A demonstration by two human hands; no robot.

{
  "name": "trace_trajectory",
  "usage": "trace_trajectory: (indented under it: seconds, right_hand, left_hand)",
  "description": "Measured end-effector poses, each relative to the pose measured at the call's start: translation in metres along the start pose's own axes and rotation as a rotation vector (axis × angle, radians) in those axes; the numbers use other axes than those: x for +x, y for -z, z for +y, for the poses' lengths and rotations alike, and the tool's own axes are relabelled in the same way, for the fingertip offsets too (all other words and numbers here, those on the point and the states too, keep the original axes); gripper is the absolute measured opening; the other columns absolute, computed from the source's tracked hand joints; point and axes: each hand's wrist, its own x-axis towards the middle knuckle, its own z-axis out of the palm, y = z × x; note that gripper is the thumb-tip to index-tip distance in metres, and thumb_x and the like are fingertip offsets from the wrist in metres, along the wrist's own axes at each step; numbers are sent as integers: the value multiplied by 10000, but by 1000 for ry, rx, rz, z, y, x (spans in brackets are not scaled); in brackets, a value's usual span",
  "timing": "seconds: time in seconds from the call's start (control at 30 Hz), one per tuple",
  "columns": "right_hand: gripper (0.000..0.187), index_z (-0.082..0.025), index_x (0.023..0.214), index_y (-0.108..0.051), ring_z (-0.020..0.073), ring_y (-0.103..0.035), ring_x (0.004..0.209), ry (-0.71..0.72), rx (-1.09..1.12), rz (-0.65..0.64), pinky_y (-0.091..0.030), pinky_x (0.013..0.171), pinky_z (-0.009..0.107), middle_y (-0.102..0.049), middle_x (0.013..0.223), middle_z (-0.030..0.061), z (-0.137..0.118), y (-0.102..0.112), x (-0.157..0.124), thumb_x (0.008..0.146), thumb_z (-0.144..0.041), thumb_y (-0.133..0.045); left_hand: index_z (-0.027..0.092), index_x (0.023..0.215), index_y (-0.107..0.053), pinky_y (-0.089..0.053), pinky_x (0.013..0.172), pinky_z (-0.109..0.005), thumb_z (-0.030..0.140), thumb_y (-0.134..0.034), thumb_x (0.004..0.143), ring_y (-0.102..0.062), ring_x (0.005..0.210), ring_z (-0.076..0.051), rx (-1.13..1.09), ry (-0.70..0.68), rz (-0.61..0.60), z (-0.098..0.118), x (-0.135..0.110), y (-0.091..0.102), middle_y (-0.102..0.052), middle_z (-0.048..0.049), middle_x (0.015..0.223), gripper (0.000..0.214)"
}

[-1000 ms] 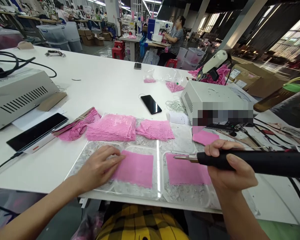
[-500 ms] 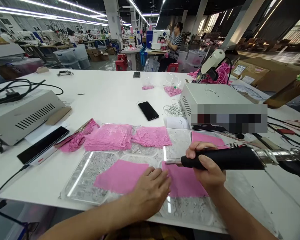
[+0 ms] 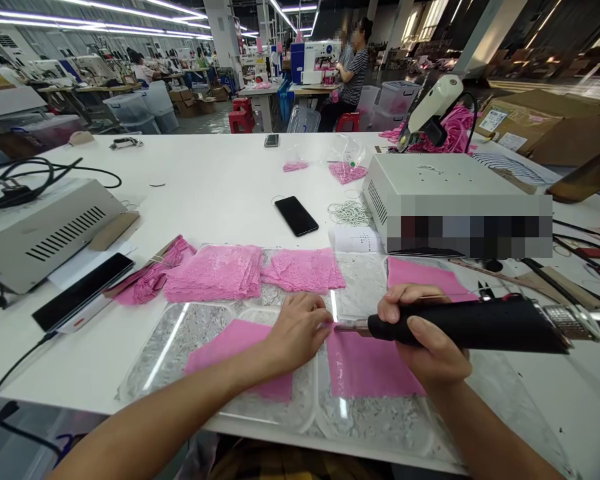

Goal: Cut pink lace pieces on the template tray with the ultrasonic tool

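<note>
My right hand (image 3: 430,337) is closed around a black handheld ultrasonic welder (image 3: 473,325), its thin metal tip pointing left. That tip rests at the upper left corner of a flat pink fabric piece (image 3: 365,367). My left hand (image 3: 303,330) has its fingers pinched together at the same corner, close to the tip; the fingertips are partly hidden. Under my left wrist lies a second pink fabric piece (image 3: 220,345), partly covered by the forearm. Both pieces lie on a clear plastic sheet with moulded panels (image 3: 375,423).
Behind the sheet's front panels are stacked pink lace pieces (image 3: 215,272) and a smaller lace stack (image 3: 305,270). A phone (image 3: 297,216) lies beyond. Grey machine boxes stand right (image 3: 445,173) and left (image 3: 55,230), with cables nearby. A person (image 3: 355,73) sits at a sewing machine.
My left hand has moved away from me, up to the fabric corner by the tip. More of the left piece's near edge shows. The welder has shifted slightly right.
</note>
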Motion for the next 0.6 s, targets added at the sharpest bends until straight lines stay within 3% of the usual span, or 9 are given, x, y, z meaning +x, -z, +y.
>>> trace_trajectory:
  seconds: [0.17,0.3,0.43,0.6]
  right_hand:
    - [111,-220,860,-628,122,-539,578,6,-15,-11,-471,553,318,-593,803,27,-1,-1,1,755,-251,-603]
    - [112,-223,861,-621,122,-533,576,12,-15,-13,-473,547,318,-591,802,27,-2,-1,1,757,-256,-599]
    - [124,-221,866,-614,119,-527,572,30,-4,19,-480,551,323,-584,803,27,-2,-2,0,750,-261,-597]
    - [127,-219,870,-611,117,-536,585,37,1,17,-484,554,315,-581,819,27,1,-7,0,752,-264,-599]
  left_hand:
    - [172,760,-624,-418,811,-355,114,-618,838,-557,927,-186,28,2,26,-1,0,2,-625,-33,980,97]
    - [162,844,-619,-413,803,-382,111,-555,871,-550,918,-208,67,9,85,1,-5,12,-624,-68,999,86]
    - [171,946,-629,-405,818,-373,120,-505,915,-550,888,-188,65,-138,168,17,-24,18,-646,-56,966,137]
    - [139,1022,-608,-391,884,-387,86,-477,908,-566,890,-175,35,-269,157,30,-48,13,-682,-68,1035,182]
